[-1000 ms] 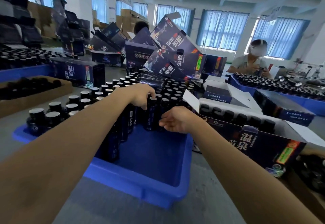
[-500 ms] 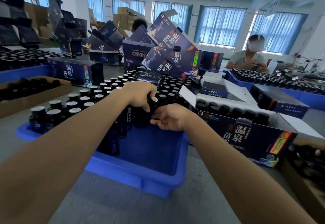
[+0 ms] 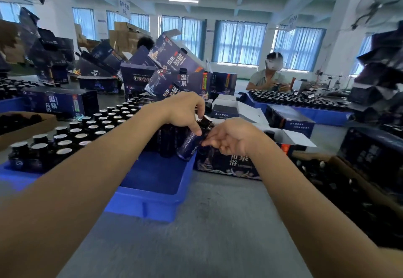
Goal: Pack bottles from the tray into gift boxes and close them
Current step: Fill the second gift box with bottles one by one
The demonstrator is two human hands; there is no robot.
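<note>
Your left hand (image 3: 185, 111) was curled down over a bunch of bottles (image 3: 168, 140) at the right end of the tray (image 3: 152, 201), its fingers gripping them round the caps and its thumb pressing on one tilted bottle (image 3: 188, 144) that leaned with its cap toward the right. Your right hand (image 3: 231, 138) met it just beside, fingers bent, the thumb and first fingertip pinching the side of that tilted bottle above the tray's right wall. The bottles you held were lifted a little above the bare blue floor of the tray, though blur hid how many there were. Just right of the tray, touching or nearly so, stood the open gift box (image 3: 229, 164) with its flaps up, partly hidden behind your right wrist. The left half of the tray was packed with upright capped bottles (image 3: 87, 129). All this sat on a grey table (image 3: 218, 234). Further back lay a closed box (image 3: 61, 103) on the left, a leaning heap of boxes (image 3: 172, 61) in the middle, a second tray (image 3: 316, 111) full of bottles on the right, and a seated person (image 3: 268, 76) behind it
</note>
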